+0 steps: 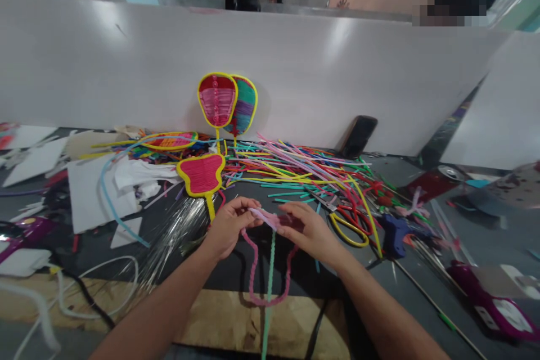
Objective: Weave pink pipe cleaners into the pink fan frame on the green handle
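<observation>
Between my two hands hangs a frame of twisted pipe cleaners: a pink loop (pixel 252 287) with a mint-green stem (pixel 270 270) running down its middle and past the lower curve. A paler pink-lilac pipe cleaner (pixel 265 217) lies across its top. My left hand (pixel 234 225) pinches the left end of that top strip between thumb and fingers. From the other side, my right hand (pixel 310 230) grips its right end, thumb below and fingers above. Just beyond my left hand lies a yellow-edged fan shape (pixel 202 174) filled with pink pipe cleaners.
Two finished-looking fan shapes (pixel 217 100) lean on the white partition (pixel 126 67). Loose pipe cleaners (pixel 291 166) spread behind my hands. Rightward are yellow-handled scissors (pixel 349 230), a blue glue gun (pixel 395 235), a phone (pixel 358 136) and a red can (pixel 436 183). White cable (pixel 99 315) curls at left.
</observation>
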The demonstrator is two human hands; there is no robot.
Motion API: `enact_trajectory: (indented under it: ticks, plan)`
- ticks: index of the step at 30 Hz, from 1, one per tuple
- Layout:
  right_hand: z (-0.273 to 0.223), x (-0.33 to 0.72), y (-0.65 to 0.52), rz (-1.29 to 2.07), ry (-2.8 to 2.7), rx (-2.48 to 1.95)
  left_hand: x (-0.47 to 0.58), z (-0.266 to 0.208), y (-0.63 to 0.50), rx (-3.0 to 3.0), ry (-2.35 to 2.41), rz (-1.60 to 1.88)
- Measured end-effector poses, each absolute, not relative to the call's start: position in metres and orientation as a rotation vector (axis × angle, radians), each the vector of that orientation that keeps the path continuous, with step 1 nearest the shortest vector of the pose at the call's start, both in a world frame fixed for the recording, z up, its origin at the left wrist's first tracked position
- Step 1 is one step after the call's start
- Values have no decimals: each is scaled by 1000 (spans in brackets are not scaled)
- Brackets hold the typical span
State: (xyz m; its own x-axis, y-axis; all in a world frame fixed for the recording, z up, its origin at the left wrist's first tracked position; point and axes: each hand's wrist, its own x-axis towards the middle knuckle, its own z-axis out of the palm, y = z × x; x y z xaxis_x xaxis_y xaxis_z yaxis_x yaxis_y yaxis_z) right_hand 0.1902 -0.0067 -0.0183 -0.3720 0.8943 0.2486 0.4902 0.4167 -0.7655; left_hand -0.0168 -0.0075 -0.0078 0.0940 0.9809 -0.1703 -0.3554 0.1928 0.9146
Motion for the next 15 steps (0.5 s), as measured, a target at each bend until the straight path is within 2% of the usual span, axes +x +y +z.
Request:
enact_trajectory:
  ticks: [3,9,15]
  plan:
    - [-18,189,-8,759,-2134,-1214,-15,-10,-10,911,934,1138]
    - [-26,188,-7,1157,-1932,-1229,-15,-12,-13,990,866,1127]
    - [-24,189,-6,1240,-1781,-1249,-16,-9,-11,857,884,1204]
